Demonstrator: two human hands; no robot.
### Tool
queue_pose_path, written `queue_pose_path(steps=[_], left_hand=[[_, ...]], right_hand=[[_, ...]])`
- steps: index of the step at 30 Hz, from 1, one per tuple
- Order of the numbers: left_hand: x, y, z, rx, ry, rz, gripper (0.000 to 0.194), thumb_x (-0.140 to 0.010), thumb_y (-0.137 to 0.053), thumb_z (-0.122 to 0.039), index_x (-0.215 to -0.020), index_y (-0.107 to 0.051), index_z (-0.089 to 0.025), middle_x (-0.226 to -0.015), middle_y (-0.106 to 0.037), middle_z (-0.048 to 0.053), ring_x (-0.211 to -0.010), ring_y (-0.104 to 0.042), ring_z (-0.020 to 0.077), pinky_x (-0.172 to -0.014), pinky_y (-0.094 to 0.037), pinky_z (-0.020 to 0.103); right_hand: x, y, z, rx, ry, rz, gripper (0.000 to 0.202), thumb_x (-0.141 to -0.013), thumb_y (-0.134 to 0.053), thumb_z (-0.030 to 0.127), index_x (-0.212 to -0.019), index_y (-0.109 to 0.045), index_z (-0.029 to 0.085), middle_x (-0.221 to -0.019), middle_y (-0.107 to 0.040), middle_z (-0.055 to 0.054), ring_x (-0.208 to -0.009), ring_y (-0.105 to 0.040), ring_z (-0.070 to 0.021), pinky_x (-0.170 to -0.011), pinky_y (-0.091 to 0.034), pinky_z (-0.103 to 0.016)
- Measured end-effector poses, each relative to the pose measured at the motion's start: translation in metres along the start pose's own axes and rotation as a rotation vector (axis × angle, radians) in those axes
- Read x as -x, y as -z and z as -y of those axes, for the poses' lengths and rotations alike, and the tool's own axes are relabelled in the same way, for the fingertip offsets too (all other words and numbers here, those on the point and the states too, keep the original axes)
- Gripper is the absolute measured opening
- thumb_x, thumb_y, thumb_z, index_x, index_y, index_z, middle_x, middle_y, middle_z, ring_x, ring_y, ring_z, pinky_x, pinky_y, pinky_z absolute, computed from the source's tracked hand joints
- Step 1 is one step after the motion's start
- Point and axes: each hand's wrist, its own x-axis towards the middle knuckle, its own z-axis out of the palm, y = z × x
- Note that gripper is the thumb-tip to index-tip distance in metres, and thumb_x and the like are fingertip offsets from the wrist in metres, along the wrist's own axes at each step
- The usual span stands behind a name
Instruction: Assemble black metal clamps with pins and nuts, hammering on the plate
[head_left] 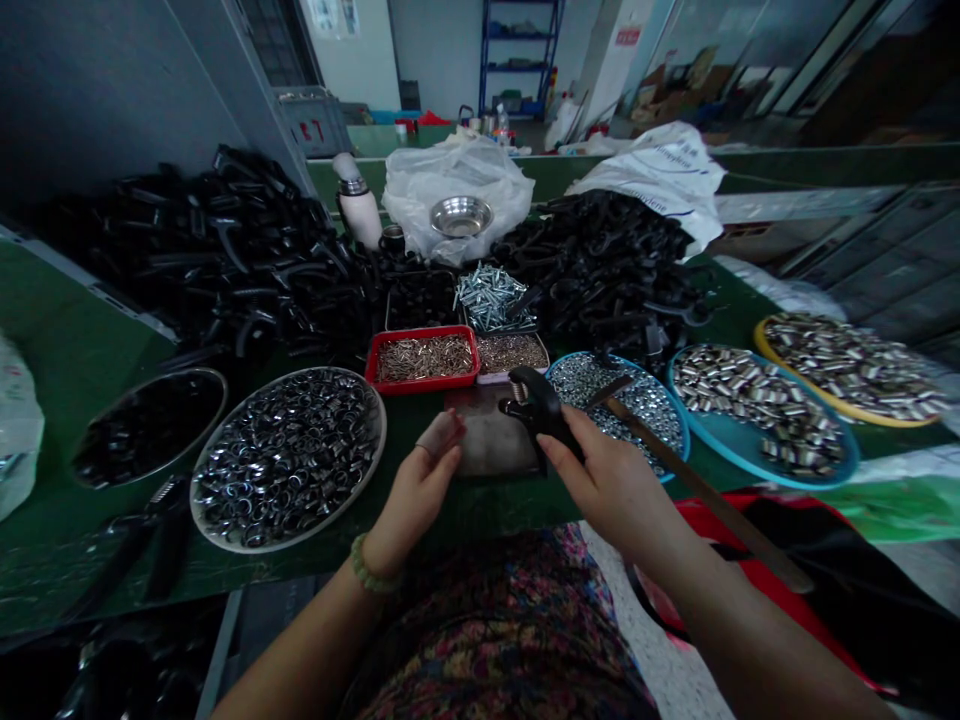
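My right hand (pixel 600 465) is wrapped round a black handle-like piece (pixel 551 405) with a coil spring at its upper end. The piece is held over the right side of a flat metal plate (pixel 487 430) on the bench. My left hand (pixel 427 465) is at the plate's left edge, its fingers stretched out and slightly blurred, with nothing visible in it. Just behind the plate are a red tray (pixel 424 388) of small copper-coloured pins and a pale tray (pixel 514 376) of small rivet-like pieces. A hammer (pixel 697 480) with a long wooden handle lies across a blue basin (pixel 686 430) of small shiny parts.
A round tray (pixel 382 440) of dark metal rings is at left. Blue (pixel 847 470) and yellow (pixel 885 415) basins of metal cylinders stand at right. Black parts (pixel 247 250) are heaped behind, near silver screws (pixel 491 297), a flask (pixel 360 212) and a steel bowl (pixel 461 215).
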Motion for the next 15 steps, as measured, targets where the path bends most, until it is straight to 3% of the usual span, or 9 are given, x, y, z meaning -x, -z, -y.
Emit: queue_pose_path(steps=[2,5,7,10,12,13,15], left_hand=[[0.008,0.01,-0.003,-0.022,-0.009,-0.078,0.05,-0.083,-0.062,-0.036,-0.129,-0.054,-0.019,-0.132,-0.058,0.01,-0.119,-0.057,0.0234,-0.108,-0.041,0.042],[0.024,0.006,0.004,-0.133,0.089,0.085,0.04,-0.084,-0.06,-0.04,-0.116,-0.064,-0.017,-0.12,-0.066,0.012,-0.11,-0.062,0.025,-0.104,-0.044,0.043],[0.029,-0.009,0.008,-0.158,0.102,0.173,0.042,-0.084,-0.059,-0.042,-0.118,-0.063,-0.017,-0.122,-0.065,0.011,-0.114,-0.06,0.0253,-0.105,-0.043,0.041],[0.028,-0.019,-0.001,-0.18,-0.034,0.003,0.049,-0.089,-0.049,-0.044,-0.132,-0.05,-0.019,-0.133,-0.057,0.01,-0.127,-0.049,0.0232,-0.108,-0.039,0.037],[0.025,0.003,-0.016,-0.326,-0.112,-0.133,0.049,-0.091,-0.044,-0.043,-0.133,-0.048,-0.018,-0.133,-0.056,0.01,-0.127,-0.048,0.0225,-0.109,-0.038,0.037],[0.026,0.025,-0.024,-0.448,-0.123,-0.183,0.048,-0.091,-0.045,-0.043,-0.13,-0.05,-0.017,-0.13,-0.058,0.011,-0.125,-0.05,0.0231,-0.108,-0.038,0.037],[0.036,0.085,-0.04,-0.733,-0.084,-0.279,0.047,-0.087,-0.049,-0.045,-0.123,-0.055,-0.016,-0.122,-0.062,0.012,-0.118,-0.055,0.0258,-0.105,-0.04,0.04]], right_hand=[[0.001,-0.001,0.003,0.17,-0.002,0.067,0.04,-0.092,-0.041,0.039,-0.121,-0.055,0.016,-0.084,-0.07,-0.012,-0.074,-0.068,-0.027,-0.062,-0.046,-0.033],[-0.003,-0.017,0.009,0.279,-0.017,0.303,0.033,-0.091,-0.044,0.035,-0.11,-0.06,0.015,-0.076,-0.07,-0.012,-0.07,-0.068,-0.0277,-0.061,-0.045,-0.033],[-0.008,-0.029,0.02,0.103,0.031,0.334,0.031,-0.093,-0.042,0.037,-0.111,-0.06,0.017,-0.085,-0.071,-0.011,-0.078,-0.068,-0.026,-0.067,-0.047,-0.032],[-0.029,-0.039,0.04,-0.317,0.198,0.328,0.035,-0.097,-0.035,0.04,-0.115,-0.057,0.019,-0.099,-0.07,-0.009,-0.089,-0.065,-0.0204,-0.074,-0.047,-0.029],[-0.061,-0.04,0.043,-0.397,0.294,0.364,0.039,-0.097,-0.033,0.042,-0.111,-0.06,0.018,-0.099,-0.069,-0.008,-0.088,-0.063,-0.0188,-0.076,-0.047,-0.028],[-0.084,-0.04,0.039,-0.35,0.311,0.363,0.04,-0.097,-0.032,0.042,-0.108,-0.062,0.017,-0.098,-0.069,-0.009,-0.088,-0.063,-0.0191,-0.077,-0.046,-0.029],[-0.139,-0.041,0.02,-0.099,0.15,0.178,0.038,-0.095,-0.037,0.038,-0.098,-0.066,0.014,-0.099,-0.068,-0.013,-0.092,-0.062,-0.0231,-0.081,-0.045,-0.033]])
